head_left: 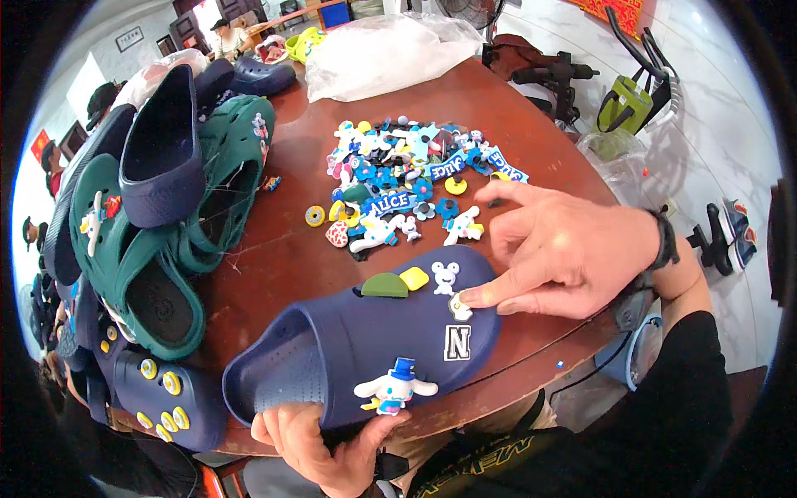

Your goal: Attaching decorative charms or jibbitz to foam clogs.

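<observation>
A navy foam clog (349,340) lies on the round brown table (282,241), toe to the right. My left hand (320,444) grips its heel end from below. My right hand (564,253) rests over the toe, with a fingertip pressing a small white and yellow charm (459,306) onto the upper. Other charms sit on the clog: a green half-round, a yellow piece, a white mouse head (445,276), a square letter patch (457,342) and a white long-eared dog figure with a blue hat (395,387).
A heap of several loose colourful charms (407,178) lies mid-table. Stacked green and navy clogs (158,207) fill the left side. A clear plastic bag (382,50) sits at the far edge. People sit in the background at top left.
</observation>
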The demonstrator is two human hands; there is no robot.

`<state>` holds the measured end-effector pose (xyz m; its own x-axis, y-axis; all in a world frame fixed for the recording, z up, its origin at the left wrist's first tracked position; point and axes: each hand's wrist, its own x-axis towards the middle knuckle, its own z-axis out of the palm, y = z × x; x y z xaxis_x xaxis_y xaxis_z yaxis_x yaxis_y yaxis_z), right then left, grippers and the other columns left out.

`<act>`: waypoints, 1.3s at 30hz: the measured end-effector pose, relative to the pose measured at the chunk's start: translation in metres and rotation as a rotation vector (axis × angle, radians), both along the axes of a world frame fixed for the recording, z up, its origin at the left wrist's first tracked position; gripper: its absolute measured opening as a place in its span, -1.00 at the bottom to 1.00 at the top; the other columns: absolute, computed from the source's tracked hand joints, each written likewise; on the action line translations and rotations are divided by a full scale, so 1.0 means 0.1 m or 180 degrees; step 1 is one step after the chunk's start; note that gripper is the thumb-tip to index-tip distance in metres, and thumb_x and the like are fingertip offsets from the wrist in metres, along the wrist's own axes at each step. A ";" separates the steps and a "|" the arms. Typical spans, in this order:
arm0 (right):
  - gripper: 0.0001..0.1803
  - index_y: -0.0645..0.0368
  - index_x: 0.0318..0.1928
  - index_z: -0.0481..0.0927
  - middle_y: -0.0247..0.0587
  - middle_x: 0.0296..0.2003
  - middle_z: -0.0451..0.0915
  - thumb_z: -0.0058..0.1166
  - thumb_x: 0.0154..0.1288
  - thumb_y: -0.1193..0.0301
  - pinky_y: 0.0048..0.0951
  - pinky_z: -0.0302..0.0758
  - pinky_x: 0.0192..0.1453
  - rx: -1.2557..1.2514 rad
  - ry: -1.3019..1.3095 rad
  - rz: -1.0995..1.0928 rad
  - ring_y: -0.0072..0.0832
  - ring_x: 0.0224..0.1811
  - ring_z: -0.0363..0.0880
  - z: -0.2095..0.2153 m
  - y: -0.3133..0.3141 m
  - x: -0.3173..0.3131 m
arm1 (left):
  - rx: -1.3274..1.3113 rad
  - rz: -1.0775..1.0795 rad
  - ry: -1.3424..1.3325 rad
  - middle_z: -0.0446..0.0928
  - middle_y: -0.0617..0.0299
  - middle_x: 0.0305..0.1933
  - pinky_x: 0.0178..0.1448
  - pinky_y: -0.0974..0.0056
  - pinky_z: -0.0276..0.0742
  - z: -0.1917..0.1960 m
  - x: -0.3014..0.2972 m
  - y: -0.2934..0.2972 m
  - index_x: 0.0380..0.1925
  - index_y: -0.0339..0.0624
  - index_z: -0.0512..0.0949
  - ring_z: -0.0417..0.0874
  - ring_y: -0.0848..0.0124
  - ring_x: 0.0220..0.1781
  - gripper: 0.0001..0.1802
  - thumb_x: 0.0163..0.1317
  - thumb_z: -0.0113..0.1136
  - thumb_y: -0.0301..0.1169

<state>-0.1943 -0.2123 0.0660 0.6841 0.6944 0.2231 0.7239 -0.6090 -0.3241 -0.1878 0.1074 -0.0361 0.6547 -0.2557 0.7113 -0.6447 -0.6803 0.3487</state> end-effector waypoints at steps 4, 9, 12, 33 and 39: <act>-0.67 0.02 0.10 0.68 -0.40 -0.73 0.39 0.16 0.32 0.43 -0.15 0.47 -0.01 -0.0390 0.0264 0.0061 -0.39 -0.65 0.44 0.09 0.05 0.00 | -0.0019 0.0011 -0.0066 0.39 0.26 -0.30 0.06 0.11 0.20 -0.02 0.01 0.01 -0.28 -0.15 0.48 0.35 0.19 -0.16 -0.17 -0.55 0.58 0.13; -0.65 0.10 0.11 0.67 -0.29 -0.64 0.58 0.18 0.31 0.45 -0.35 0.44 -0.49 -0.0448 0.0537 -0.0327 -0.35 -0.66 0.53 0.09 0.09 -0.08 | -0.0044 0.0023 -0.0089 0.39 0.24 -0.28 0.10 0.09 0.21 -0.02 -0.01 -0.01 -0.21 -0.19 0.49 0.35 0.17 -0.13 -0.13 -0.52 0.58 0.11; -0.69 0.17 0.08 0.68 -0.10 -0.33 0.75 0.19 0.32 0.49 -0.45 0.54 -0.41 0.0423 0.1121 -0.0585 -0.40 -0.46 0.71 0.01 0.05 -0.06 | -0.0069 0.0057 -0.0042 0.40 0.21 -0.24 0.13 0.08 0.22 -0.03 -0.02 0.00 -0.18 -0.22 0.48 0.35 0.15 -0.09 -0.12 -0.50 0.60 0.08; -0.53 0.29 -0.19 0.62 -0.23 -0.30 0.66 0.47 0.01 0.20 -0.44 0.48 -0.21 -0.0340 0.2602 -0.1717 -0.51 -0.25 0.59 0.31 0.28 0.49 | -0.0287 -0.0090 -0.0212 0.37 0.18 -0.19 0.15 0.04 0.22 -0.12 0.02 0.00 -0.16 -0.22 0.44 0.32 0.11 -0.01 -0.15 -0.49 0.69 -0.10; -0.40 0.32 -0.06 0.49 -0.08 -0.25 0.59 0.44 0.01 0.20 -0.28 0.49 -0.17 -0.1313 0.2510 -0.1978 -0.29 -0.17 0.58 0.33 0.48 0.54 | 0.0045 -0.0203 -0.0464 0.43 0.14 -0.27 0.06 0.02 0.22 0.01 0.01 0.00 -0.19 -0.22 0.47 0.42 0.06 -0.16 -0.16 -0.43 0.68 0.03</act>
